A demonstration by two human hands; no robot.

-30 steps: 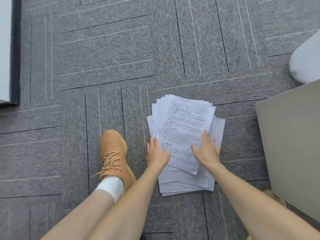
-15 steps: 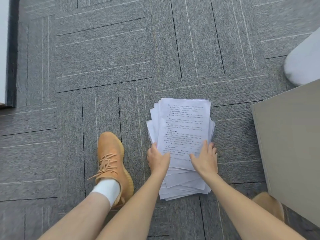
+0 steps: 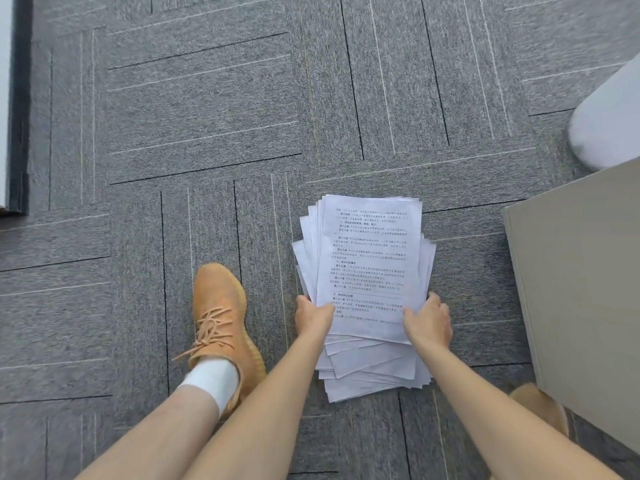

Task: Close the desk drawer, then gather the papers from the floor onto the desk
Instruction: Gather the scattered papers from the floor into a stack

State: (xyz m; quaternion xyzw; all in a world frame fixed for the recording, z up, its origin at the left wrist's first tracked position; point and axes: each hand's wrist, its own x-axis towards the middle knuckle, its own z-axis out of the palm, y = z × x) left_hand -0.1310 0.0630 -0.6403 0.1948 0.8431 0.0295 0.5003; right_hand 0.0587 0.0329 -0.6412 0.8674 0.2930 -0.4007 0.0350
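A loose stack of white printed papers [image 3: 367, 265] lies on the grey carpet [image 3: 207, 133], its sheets fanned out unevenly at the near end. My left hand [image 3: 311, 318] grips the stack's left edge, thumb on top and fingers under. My right hand [image 3: 429, 323] grips the right edge the same way. The beige flat side of the desk unit [image 3: 581, 289] stands at the right; its drawer front is not visible from here.
My orange sneaker with a white sock [image 3: 221, 317] is planted left of the papers; the toe of the other shoe [image 3: 540, 407] shows beside the desk unit. A white rounded object [image 3: 609, 123] sits at the far right. A dark frame edge [image 3: 19, 105] runs along the left.
Both hands went from lying flat on the top sheet to clasping the stack's two sides. The spread sheets have been squared into a narrower pile.
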